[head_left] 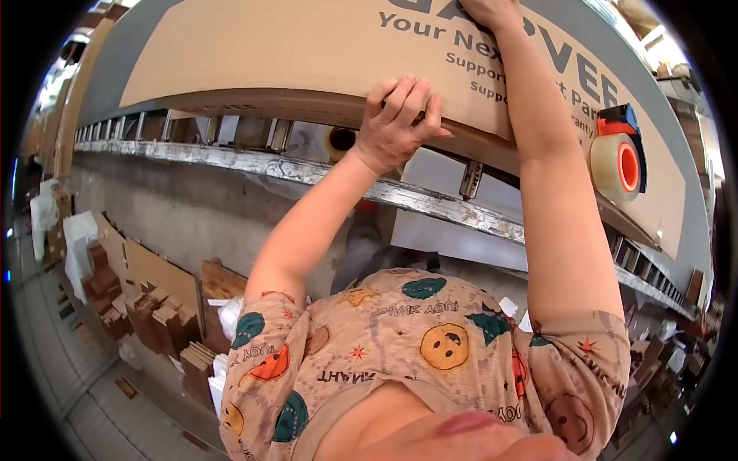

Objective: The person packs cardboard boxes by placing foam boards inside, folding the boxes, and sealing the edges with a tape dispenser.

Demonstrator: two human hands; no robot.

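Note:
A large brown cardboard box (307, 46) with dark printed lettering lies in front of me. My left hand (401, 123) is at its near edge, the bent fingers resting over the top face and the palm against the side. Farther along, my right arm stretches across the box, and my right hand (492, 11) touches the top at the upper border of the view. Its fingers are mostly cut off there, so their pose is unclear. To the right of that forearm, a tape dispenser (621, 157) with a roll of clear tape sits on the box.
Under the box runs a roller conveyor with a worn metal rail (269, 163). A tape roll (339, 140) shows below the box's near edge. Stacked brown cardboard pieces (157, 311) stand at lower left, beside a large cardboard sheet (161, 269). Grey floor lies below the rail.

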